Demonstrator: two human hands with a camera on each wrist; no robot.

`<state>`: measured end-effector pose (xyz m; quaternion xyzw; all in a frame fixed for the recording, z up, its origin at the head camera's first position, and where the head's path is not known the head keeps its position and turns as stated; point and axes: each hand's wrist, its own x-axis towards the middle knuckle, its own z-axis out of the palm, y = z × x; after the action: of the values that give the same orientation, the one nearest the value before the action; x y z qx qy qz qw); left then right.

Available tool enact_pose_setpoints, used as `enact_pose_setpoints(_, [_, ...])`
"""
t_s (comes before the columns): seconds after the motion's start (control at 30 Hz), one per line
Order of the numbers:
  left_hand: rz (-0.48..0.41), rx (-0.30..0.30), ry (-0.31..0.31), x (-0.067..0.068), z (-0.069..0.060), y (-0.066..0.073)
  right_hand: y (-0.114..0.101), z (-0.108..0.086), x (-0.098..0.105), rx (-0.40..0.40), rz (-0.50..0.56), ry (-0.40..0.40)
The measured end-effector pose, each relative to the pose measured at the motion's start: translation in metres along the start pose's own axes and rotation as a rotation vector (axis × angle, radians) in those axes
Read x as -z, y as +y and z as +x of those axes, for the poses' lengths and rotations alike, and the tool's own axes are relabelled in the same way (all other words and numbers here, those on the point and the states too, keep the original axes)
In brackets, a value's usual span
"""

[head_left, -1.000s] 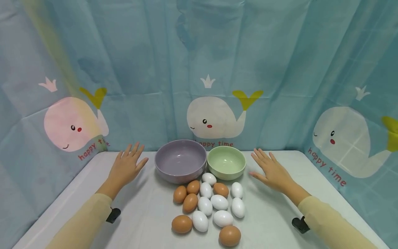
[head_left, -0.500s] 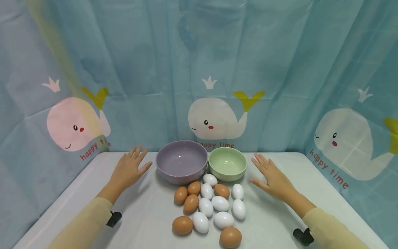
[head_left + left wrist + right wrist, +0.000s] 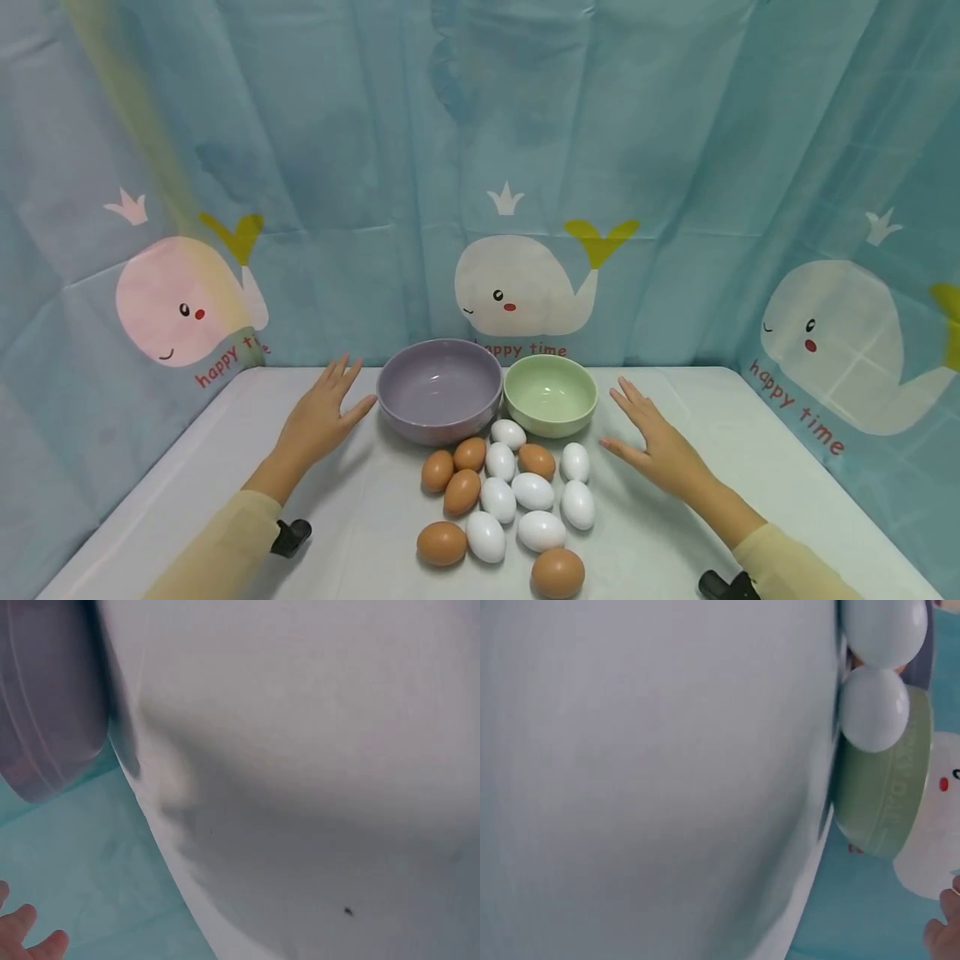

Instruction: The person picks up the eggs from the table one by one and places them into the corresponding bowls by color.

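In the head view my left hand (image 3: pixel 318 419) hovers above the table, fingers extended, just left of a large purple bowl (image 3: pixel 405 417). My right hand (image 3: pixel 660 442) is also held over the table with straight fingers, right of a smaller light green bowl (image 3: pixel 550 421). Neither hand touches anything. In front of the bowls lies a loose group of brown eggs (image 3: pixel 442 543) and white eggs (image 3: pixel 542 531). In the left wrist view, fingertips (image 3: pixel 51 945) show below the purple bowl (image 3: pixel 52 697). The right wrist view has the green bowl (image 3: pixel 885 780) behind two white eggs (image 3: pixel 874 709).
A white-covered table (image 3: pixel 360 533) carries everything. Around its back and sides hangs a blue-green curtain (image 3: pixel 337 275) printed with whales. The two bowls stand side by side near the table's back edge. Small black devices (image 3: pixel 291 537) are strapped at both wrists.
My left hand has shifted right, closer to the purple bowl, and turned somewhat onto its edge. The right hand has dropped slightly and tilted. Bowls and eggs keep their places; the view shifted slightly.
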<state>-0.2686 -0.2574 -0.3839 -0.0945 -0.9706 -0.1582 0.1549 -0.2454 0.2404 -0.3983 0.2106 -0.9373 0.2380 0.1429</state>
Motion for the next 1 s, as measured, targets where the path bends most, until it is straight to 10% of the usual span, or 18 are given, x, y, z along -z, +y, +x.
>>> enact_pose_setpoints(0.6, [-0.229, 0.149, -0.015, -0.011, -0.003, 0.007, -0.019, -0.010, -0.008, -0.186, 0.343, 0.005])
enact_pose_setpoints(1.0, [-0.512, 0.316, 0.010, -0.019, 0.002, 0.015, -0.030, -0.004, -0.008, -0.502, 0.677, -0.081])
